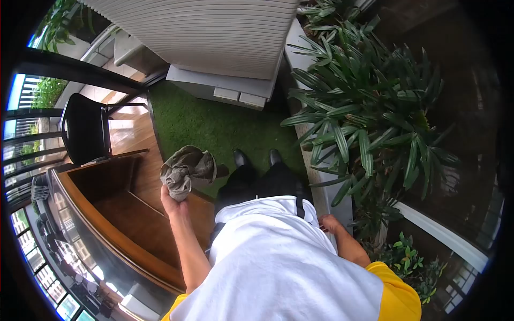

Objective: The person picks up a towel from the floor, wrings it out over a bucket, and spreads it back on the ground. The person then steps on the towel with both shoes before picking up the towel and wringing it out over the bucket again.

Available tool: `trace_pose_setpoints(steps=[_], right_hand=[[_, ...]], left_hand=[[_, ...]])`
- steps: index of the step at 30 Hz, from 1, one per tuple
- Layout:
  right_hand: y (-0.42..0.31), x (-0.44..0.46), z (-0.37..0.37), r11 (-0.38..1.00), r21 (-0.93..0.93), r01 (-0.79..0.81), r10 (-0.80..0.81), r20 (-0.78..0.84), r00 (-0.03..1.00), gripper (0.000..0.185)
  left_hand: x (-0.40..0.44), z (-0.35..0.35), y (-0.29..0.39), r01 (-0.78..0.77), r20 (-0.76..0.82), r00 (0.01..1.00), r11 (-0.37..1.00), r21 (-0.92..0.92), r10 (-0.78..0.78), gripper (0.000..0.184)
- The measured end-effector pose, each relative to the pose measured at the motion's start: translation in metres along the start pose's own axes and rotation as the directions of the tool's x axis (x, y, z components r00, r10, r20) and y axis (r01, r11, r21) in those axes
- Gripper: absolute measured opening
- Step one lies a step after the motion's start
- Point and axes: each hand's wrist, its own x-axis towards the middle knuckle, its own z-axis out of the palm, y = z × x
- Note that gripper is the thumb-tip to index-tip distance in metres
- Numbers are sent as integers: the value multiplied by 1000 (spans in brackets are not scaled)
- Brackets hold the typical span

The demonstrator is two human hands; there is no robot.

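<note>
A crumpled grey-brown cloth (184, 167) is bunched up in my left hand (174, 201), whose fingers are closed around its lower end. The cloth is held out in front of my left side, above the edge of the wooden desk and the green turf. Beside my right hip hangs my right hand (330, 222), close to the pale planter ledge. Its fingertips are partly hidden by my shirt, and I cannot make out whether it grips anything.
Green artificial turf (214, 120) lies underfoot. Ahead stands a large white ribbed cabinet (225, 37). Leafy plants (369, 123) lean over the planter ledge (316, 160) on the right. A brown wooden desk (123, 241) and a black chair (85, 128) are on the left.
</note>
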Motion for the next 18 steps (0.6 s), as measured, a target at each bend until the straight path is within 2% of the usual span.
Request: trace_pose_setpoints(steps=[9,11,13,14,18], right_hand=[[-84,-66,28,959,-273,80,-74,33,997,10],[-95,-56,26,956,-286,62,-66,-4,998,11],[-80,-22,23,979,-203,0,-19,-88,996,13],[-67,0,15,989,-148,18,-22,-25,999,14],[-99,-35,26,946,-301,121,-128,-3,992,21]], left_hand=[[2,-4,34,-68,-13,998,995,-67,67,35],[8,-8,40,-92,-51,995,993,-71,88,35],[6,-15,46,-81,-26,997,993,-88,79,35],[4,-15,48,-74,-13,997,993,-90,73,35],[5,-16,54,-36,11,999,996,-77,37,33]])
